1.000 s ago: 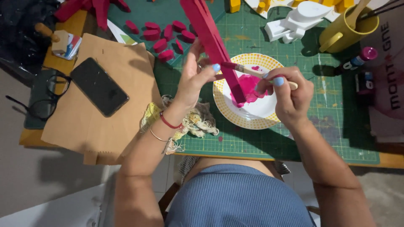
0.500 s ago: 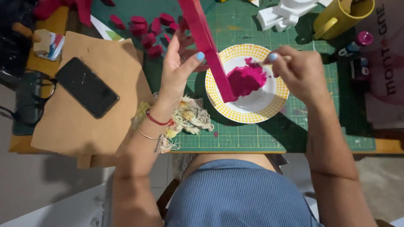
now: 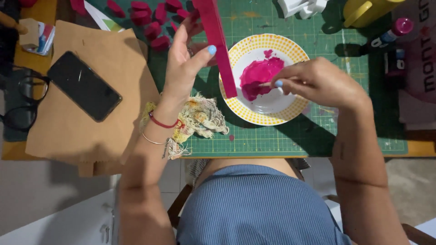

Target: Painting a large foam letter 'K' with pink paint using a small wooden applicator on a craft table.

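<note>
From the head camera, looking straight down, the left hand (image 3: pixel 184 63) grips a long pink-painted strip (image 3: pixel 219 43), thumb pressed against its near face and fingers wrapped behind it. The strip slants from twelve o'clock down toward the middle, its lower end hanging over the left rim of a yellow-edged paper plate (image 3: pixel 254 115). The right hand (image 3: pixel 318 81) pinches a thin brush (image 3: pixel 268 83) between thumb and fingertips, closed tight on the handle; the brush tip sits in the puddle of pink paint (image 3: pixel 260 72) on the plate. Plate and hands lie over a green cutting mat (image 3: pixel 290 140) at the centre.

At seven o'clock from the plate, under the left wrist, lies a stained frayed rag (image 3: pixel 200 118). At nine o'clock a brown cardboard sheet (image 3: pixel 68 131) carries a black phone (image 3: pixel 84 86), with eyeglasses (image 3: pixel 20 100) at its left edge. Small pink pieces (image 3: pixel 154 18) are scattered at eleven o'clock. A yellow cup (image 3: pixel 363 11) stands at one o'clock, a pink-capped bottle (image 3: pixel 386 36) just beside it
</note>
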